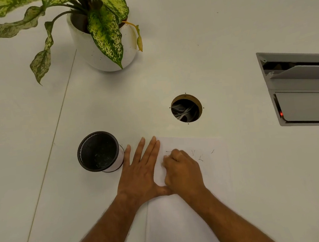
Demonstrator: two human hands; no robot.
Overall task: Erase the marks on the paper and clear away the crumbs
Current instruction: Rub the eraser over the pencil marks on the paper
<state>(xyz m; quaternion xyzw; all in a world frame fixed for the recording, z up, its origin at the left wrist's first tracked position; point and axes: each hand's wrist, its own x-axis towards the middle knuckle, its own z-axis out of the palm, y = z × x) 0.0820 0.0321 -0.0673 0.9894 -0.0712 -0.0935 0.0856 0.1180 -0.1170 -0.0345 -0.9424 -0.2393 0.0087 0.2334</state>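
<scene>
The right hand (pixel 181 169) is curled into a fist on the paper (pixel 214 174); whether it pinches an eraser cannot be told. The left hand (pixel 140 173) lies flat, fingers straight, pinning the paper's left edge. Thin dark marks (pixel 200 157) lie just right of the fist, scattered short strokes. A black cup (pixel 99 152) stands left of the paper.

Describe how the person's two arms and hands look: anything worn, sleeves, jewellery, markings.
Both forearms are bare as far as the frame shows; no sleeve reaches into view. The left hand wears no ring, watch, bracelet or glove that can be seen, and the right hand likewise shows none on its visible side. No tattoos, bandages or other markings show on either arm.
</scene>
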